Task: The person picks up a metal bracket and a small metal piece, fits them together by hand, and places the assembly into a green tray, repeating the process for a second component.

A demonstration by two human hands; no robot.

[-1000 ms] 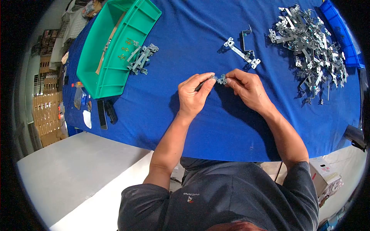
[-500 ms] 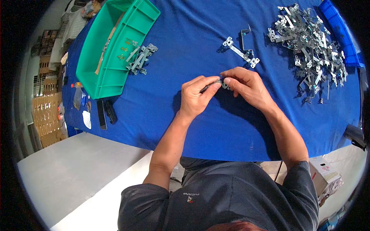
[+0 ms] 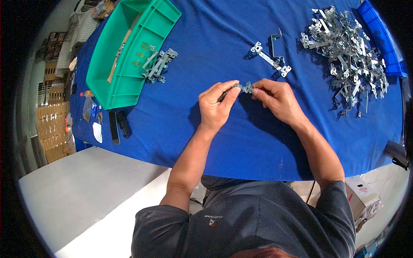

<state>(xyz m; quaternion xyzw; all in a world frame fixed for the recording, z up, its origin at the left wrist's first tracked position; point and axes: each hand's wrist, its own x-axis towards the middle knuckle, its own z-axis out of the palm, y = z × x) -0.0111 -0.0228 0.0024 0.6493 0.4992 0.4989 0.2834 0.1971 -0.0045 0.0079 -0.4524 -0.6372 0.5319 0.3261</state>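
A small metal bracket (image 3: 247, 87) is held just above the blue cloth, its holed end sticking out between my two hands. My left hand (image 3: 214, 104) is closed around the bracket's other part, with a dark edge showing under the fingers. At the holed end, the thumb and fingers of my right hand (image 3: 278, 99) are pinched together on it; whether they also hold a smaller piece is hidden. Beyond my hands lie a flat metal bracket (image 3: 270, 59) with holed ends and a bent metal bracket (image 3: 275, 46), close together on the cloth.
A large heap of metal brackets (image 3: 346, 60) lies at the right, beside a blue bin (image 3: 383, 38). The green bin (image 3: 124, 92) stands at the left, with a small pile of brackets (image 3: 159, 66) by it. A phone-like dark object (image 3: 114, 127) rests near the table's left edge.
My hands have drawn slightly apart, so more of the bracket's holed end shows between them. The left hand has shifted a little left.
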